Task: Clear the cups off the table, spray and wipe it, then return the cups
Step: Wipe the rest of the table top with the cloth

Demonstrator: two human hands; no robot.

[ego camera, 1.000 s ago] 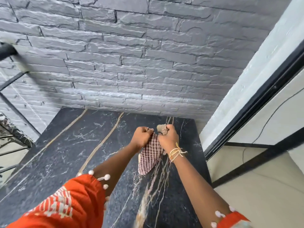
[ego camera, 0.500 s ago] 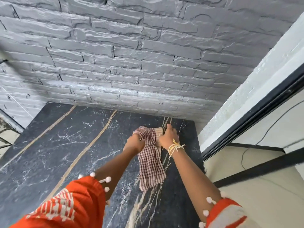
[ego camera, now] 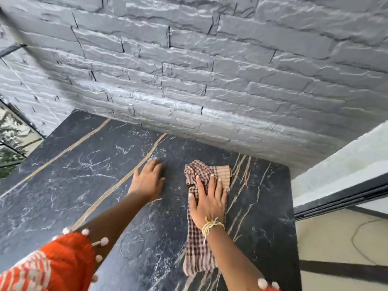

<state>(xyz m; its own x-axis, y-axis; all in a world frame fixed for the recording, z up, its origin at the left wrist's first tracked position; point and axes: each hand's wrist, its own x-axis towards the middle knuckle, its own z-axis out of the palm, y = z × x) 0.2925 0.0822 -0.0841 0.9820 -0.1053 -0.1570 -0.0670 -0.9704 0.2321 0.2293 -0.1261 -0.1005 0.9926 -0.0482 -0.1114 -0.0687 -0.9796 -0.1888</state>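
Note:
A red-and-white checked cloth [ego camera: 199,244] lies stretched out on the black marble table [ego camera: 73,185], near its right side. My right hand [ego camera: 210,200] presses flat on the cloth's far half with straight, spread fingers. My left hand [ego camera: 148,179] rests flat on the bare tabletop just left of the cloth, fingers straight, apart from it. No cups and no spray bottle are in view.
A grey stone-brick wall [ego camera: 210,80] runs along the table's far edge. To the right are a white wall with a black frame [ego camera: 340,198] and a beige floor [ego camera: 346,248]. A railing [ego camera: 12,139] shows at the far left.
Both hands held the bunched cloth up above the table; now the cloth lies spread on the surface, my right hand flat on it and my left hand off it on the table.

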